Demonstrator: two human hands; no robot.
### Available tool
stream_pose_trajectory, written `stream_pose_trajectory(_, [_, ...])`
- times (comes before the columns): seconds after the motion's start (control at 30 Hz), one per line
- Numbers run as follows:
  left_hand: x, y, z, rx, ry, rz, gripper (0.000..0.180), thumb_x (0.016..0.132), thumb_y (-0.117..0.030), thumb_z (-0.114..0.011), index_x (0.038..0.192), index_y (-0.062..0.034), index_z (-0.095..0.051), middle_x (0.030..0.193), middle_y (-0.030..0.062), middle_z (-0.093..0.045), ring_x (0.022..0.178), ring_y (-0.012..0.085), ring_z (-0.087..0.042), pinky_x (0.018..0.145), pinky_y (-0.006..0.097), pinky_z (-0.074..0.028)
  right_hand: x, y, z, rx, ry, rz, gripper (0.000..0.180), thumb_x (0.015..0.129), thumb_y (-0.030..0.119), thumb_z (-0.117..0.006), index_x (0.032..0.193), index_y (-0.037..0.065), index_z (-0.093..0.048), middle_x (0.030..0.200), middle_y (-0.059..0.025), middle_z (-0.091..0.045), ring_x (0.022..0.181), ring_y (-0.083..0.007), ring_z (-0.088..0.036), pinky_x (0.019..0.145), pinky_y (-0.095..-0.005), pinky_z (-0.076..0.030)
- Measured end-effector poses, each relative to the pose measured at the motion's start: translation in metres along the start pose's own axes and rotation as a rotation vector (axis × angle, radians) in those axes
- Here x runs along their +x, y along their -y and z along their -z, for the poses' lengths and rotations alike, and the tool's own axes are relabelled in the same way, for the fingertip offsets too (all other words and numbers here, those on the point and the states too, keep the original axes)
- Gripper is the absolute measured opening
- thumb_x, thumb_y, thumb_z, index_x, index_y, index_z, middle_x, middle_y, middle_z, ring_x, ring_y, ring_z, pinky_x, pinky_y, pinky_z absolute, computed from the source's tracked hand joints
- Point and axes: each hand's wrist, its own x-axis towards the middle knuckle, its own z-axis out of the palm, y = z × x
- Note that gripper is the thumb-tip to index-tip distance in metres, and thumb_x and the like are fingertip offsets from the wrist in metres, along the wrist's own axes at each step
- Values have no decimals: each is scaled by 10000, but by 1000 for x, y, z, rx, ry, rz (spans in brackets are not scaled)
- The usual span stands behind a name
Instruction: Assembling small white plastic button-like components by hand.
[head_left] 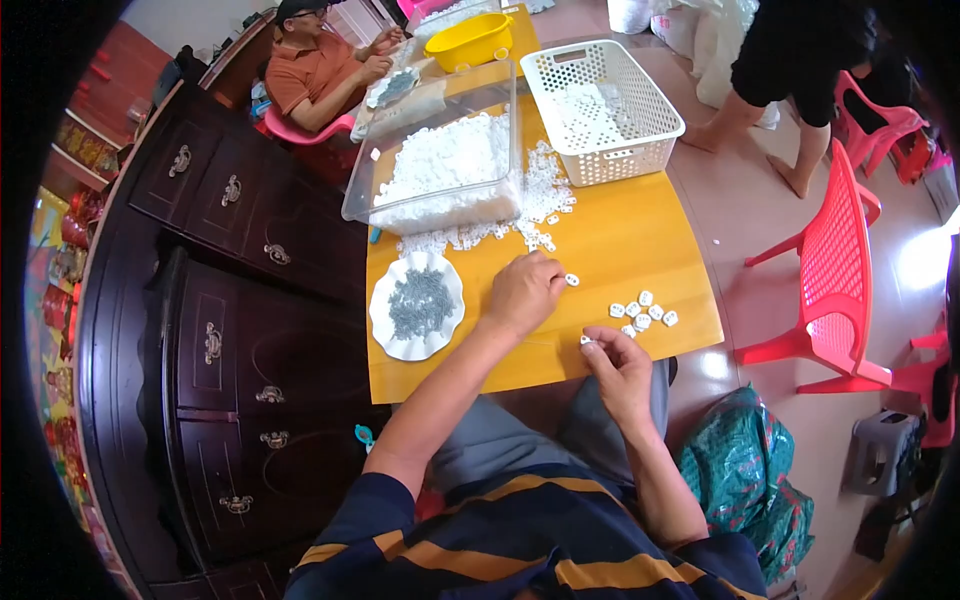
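Observation:
My left hand [524,295] is closed over the table, its fingertips pinching a small white plastic piece [571,280] with dark marks or holes. Nearer to me, at the table's front edge, my right hand [620,372] grips another small white piece [587,342] between thumb and forefinger. Just beyond it lies a loose group of similar white pieces [643,319]. Left of my left hand stands a scalloped white plate [383,341] bearing a heap of thin grey metal bits [421,303], possibly screws or pins; they are too small to tell.
A clear plastic bin [440,219] full of white pieces stands farther back, with loose pieces [545,195] spilled beside it. Behind are a perforated white basket [628,165] and yellow tub [470,42]. A seated person [318,70] works at far left. Red chairs [835,270] stand right.

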Motion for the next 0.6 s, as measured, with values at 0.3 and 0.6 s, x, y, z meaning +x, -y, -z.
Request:
stream_pose_trajectory(0.3, [-4,-3,-2,22,-27,-14,102,844,-142,-680,781,-63,-671,805,121,-670,777,328,-668,699,454,-540,-7,8,0,107,31,-65,117,1012,93,-603,1030,-9,-656,852,-30,-700,724,-64,-611,658,-203,-489])
stream_pose_trajectory(0.6, [-43,-29,35,-512,69,184,110,858,-129,-734,842,-34,-682,734,45,-653,609,133,-599,574,300,-484,-1,2,5,180,103,-106,88,1026,121,-569,1033,36,-591,885,-48,-701,709,-90,-621,666,-222,-504])
